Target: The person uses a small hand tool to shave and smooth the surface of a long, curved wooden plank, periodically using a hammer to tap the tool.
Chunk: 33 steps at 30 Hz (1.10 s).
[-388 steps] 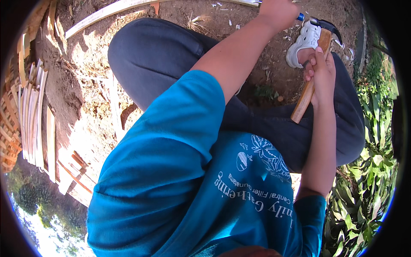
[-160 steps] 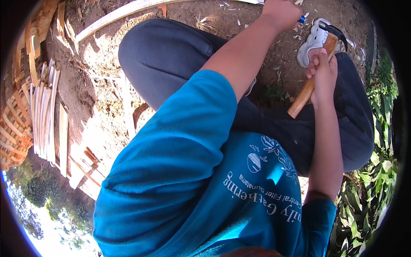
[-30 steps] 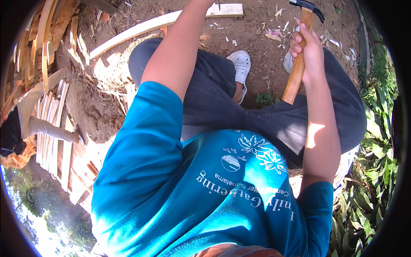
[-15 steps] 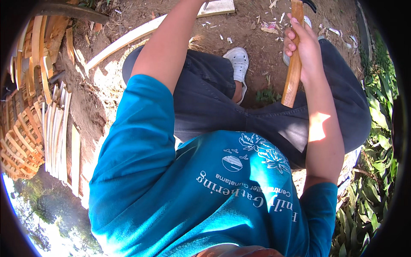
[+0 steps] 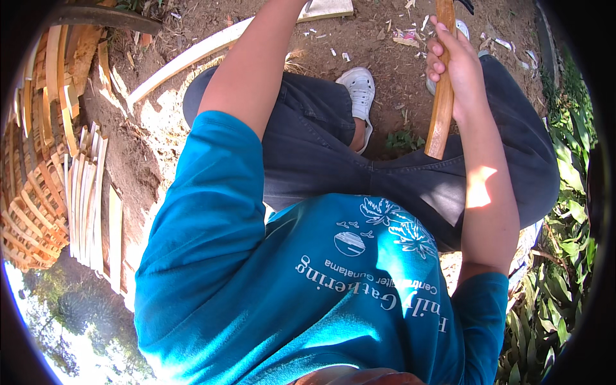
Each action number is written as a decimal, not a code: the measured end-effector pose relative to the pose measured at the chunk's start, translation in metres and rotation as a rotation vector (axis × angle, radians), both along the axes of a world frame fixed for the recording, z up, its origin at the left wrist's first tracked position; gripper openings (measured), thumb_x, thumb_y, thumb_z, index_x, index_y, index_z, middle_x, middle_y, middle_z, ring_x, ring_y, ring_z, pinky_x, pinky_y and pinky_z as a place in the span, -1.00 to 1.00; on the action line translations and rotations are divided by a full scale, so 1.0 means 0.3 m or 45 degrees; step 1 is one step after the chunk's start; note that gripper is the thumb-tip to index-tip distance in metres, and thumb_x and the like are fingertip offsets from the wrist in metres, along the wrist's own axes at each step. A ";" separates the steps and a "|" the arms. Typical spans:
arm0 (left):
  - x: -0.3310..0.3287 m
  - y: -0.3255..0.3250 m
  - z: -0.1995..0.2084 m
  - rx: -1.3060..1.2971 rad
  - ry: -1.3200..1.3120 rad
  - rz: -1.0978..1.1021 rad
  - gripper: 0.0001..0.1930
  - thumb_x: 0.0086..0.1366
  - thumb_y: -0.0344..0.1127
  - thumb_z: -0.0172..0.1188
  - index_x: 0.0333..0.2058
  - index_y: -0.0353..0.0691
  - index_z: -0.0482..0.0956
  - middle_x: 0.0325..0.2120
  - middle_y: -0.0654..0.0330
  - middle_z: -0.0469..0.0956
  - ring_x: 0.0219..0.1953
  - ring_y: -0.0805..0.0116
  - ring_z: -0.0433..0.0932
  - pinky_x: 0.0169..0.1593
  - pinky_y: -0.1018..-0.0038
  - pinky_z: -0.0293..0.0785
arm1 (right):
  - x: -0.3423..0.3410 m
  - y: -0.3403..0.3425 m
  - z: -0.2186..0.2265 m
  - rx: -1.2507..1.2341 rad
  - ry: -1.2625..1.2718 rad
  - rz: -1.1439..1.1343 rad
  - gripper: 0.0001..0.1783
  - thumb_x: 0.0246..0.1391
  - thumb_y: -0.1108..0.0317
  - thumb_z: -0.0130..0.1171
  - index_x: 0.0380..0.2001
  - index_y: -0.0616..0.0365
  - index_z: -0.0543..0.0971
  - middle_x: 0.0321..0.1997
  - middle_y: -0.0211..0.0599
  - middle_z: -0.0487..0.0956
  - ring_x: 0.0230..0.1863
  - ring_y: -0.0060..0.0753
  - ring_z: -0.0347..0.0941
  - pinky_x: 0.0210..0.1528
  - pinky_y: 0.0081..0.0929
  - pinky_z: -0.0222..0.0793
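Observation:
My right hand [image 5: 457, 67] is wrapped round the wooden handle of a hammer [image 5: 440, 125]. The handle's butt points down toward my lap, and only part of the dark, curved head shows at the top edge. My left forearm [image 5: 260, 67] reaches up and out of the picture, so the left hand itself is cut off. Near that wrist, a thin grey metal piece [image 5: 308, 7] shows, too small to name. Beside it lies the end of a pale wooden board [image 5: 327, 9], and a long curved wooden strip [image 5: 186, 61] runs down to the left.
I sit with bent legs on bare soil [image 5: 391, 61], wearing white clogs [image 5: 358, 90]. Wood chips and scraps [image 5: 407, 38] are scattered in front. Curved slats and a slatted wooden stack [image 5: 32, 212] stand at the left, with straight strips [image 5: 86, 199] beside them. Leafy plants [image 5: 568, 192] line the right.
Almost nothing differs. The hammer and my right hand have shifted very slightly up and to the right; the left arm keeps its place.

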<state>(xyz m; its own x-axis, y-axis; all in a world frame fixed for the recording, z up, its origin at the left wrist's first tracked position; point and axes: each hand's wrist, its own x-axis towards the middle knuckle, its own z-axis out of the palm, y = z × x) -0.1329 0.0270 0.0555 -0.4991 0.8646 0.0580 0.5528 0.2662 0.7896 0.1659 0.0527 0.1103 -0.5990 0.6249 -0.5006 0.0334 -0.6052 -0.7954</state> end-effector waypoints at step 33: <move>0.266 0.073 -0.201 -0.405 0.409 -0.122 -0.73 0.21 0.07 0.29 -0.25 0.10 0.76 -0.33 0.20 0.74 -0.21 0.14 0.74 -0.10 0.17 0.65 | -0.053 0.029 -0.125 0.333 -0.238 -0.209 -0.76 0.47 0.15 0.05 -0.05 0.08 0.45 -0.48 -0.51 0.37 -0.61 -0.69 0.30 -0.59 -0.63 0.29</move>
<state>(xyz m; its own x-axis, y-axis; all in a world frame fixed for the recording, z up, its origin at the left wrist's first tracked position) -0.0532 0.0487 -0.0047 -0.4159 0.9060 -0.0791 0.7903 0.4031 0.4615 0.1500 0.0614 0.0729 -0.3933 0.8268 -0.4021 0.1122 -0.3910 -0.9135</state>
